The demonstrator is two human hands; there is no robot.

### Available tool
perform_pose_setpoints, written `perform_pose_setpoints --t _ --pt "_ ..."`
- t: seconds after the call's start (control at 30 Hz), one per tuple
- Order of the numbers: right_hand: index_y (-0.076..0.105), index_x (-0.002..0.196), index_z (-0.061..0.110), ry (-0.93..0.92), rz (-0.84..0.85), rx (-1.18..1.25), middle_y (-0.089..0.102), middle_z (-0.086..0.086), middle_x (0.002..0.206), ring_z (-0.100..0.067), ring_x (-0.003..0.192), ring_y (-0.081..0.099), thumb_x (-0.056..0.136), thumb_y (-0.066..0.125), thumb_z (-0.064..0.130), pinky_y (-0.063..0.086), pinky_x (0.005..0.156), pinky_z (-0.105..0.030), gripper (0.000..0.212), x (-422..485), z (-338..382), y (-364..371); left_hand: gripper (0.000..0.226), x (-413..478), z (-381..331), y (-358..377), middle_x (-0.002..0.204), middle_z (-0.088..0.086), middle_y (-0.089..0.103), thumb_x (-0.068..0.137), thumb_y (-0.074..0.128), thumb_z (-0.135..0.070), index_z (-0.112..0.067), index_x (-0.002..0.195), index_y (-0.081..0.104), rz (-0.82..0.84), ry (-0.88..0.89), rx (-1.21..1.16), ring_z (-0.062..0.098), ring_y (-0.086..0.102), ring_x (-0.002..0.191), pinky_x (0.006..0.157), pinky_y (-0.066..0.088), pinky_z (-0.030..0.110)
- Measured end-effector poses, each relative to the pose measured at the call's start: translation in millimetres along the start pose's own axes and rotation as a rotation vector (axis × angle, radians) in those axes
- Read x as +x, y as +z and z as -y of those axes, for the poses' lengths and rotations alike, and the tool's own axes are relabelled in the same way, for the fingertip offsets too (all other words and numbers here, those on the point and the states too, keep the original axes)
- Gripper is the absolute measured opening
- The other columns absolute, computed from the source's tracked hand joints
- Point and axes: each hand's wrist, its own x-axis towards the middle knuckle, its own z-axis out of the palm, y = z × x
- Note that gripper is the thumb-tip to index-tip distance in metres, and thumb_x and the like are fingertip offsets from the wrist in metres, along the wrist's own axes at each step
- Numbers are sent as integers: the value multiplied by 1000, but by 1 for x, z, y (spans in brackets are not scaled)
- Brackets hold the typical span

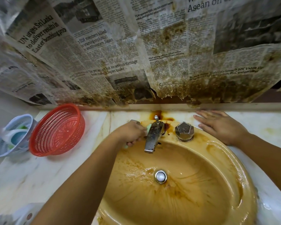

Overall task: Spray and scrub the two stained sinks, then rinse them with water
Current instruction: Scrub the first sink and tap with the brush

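Head view: tan sink [217, 184] brown-streaked, wet

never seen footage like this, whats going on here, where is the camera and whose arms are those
There is no machine here: one camera is worn on a person's head, looking down, so the two arms are their own. Below them is a yellow sink with brown stains. The left hand grips a pale green sponge against the side of the metal tap. The right hand lies flat on the counter by the rim, holding nothing. A red basket and a white basket sit on the counter to the left, and stained newspaper covers the wall behind.
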Motion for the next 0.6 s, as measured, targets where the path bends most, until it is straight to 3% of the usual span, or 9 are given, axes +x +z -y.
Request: perform_pose_setpoints --t 0.07,0.13,0.23,0.3,0.33,0.37,0.43,0.5,0.6 --pt "24 161 41 -3 -16 1 19 14 167 6 148 6 101 7 62 3 121 -22 66 1 0 0 23 -11 5 -17 60 -5 42 103 59 -24 -26 121 73 48 -20 -200 8 26 43 37 18 17" --pt "25 161 41 3 -20 3 18 15 167 6 148 5 103 9 61 1 119 -20 63 1 -1 1 24 -24 3 -28 58 -6 36 101 62 -25 -31 120 76 114 4 -212 10 21 46 39 15 18" --pt "25 160 42 6 -23 12 17 16 167 6 148 5 102 8 62 1 120 -21 64 1 -2 4 21 -41 -11 -31 55 -5 36 98 67 -29 -39 113 78 234 78 58 14 20 48 46 16 26" --pt "25 160 42 -1 -19 23 18 16 167 6 150 6 103 9 62 4 122 -23 63 2 -3 4 19 -36 -18 -25 59 -4 50 97 68 -30 -37 109 80 177 122 132 12 27 44 45 21 24" --pt "25 160 42 -6 -20 23 18 16 167 6 150 6 103 10 62 6 123 -25 62 2 -2 5 19 -29 -21 -19 71 -4 64 97 67 -31 -35 109 81 97 161 160 9 34 45 44 28 22" --pt "25 160 42 -7 -24 19 18 16 167 5 150 6 103 10 61 7 123 -26 62 1 -3 5 20 -20 -25 -11 91 -7 75 98 64 -32 -34 110 80 5 217 233 4 44 51 48 38 21" --pt "25 160 42 -7 -25 18 18 16 167 6 150 6 103 10 61 7 124 -26 62 0 -4 4 26 -11 -35 -1 121 -12 74 100 59 -35 -37 118 76 -138 325 480 6 59 81 69 51 25" --pt "26 160 41 -15 -22 25 17 16 167 6 150 6 103 10 62 6 123 -26 63 1 -4 5 28 -12 -38 -6 122 -12 73 99 57 -36 -40 122 73 -120 393 686 14 63 97 84 55 36" --pt "28 160 40 -11 -34 26 20 15 166 7 149 6 104 12 61 5 122 -23 62 2 -6 5 28 -18 -36 -18 117 -12 75 98 57 -40 -46 122 71 -7 417 820 16 64 100 87 56 44"
